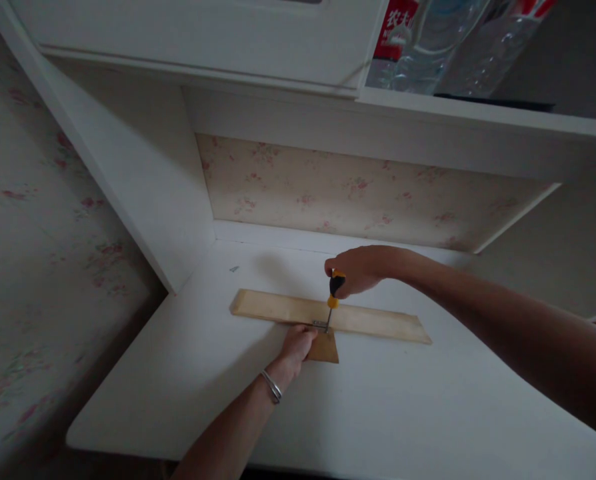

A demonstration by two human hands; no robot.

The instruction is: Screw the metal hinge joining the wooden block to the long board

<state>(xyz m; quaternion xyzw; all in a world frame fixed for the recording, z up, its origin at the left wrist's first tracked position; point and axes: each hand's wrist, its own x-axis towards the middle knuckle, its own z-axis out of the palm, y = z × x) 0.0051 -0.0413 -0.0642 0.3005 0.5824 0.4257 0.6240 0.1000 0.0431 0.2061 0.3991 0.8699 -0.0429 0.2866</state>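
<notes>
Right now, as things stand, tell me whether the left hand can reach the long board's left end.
Likely yes: the left hand is close to the long board, and nothing stands between it and that end. It would probably have to leave the short wooden piece first.

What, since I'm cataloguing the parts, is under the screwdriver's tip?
A small metal piece, where the long wooden strip and the smaller wooden piece come together. The wood directly beneath the metal is covered; detail at the tip is too small to make out.
</notes>
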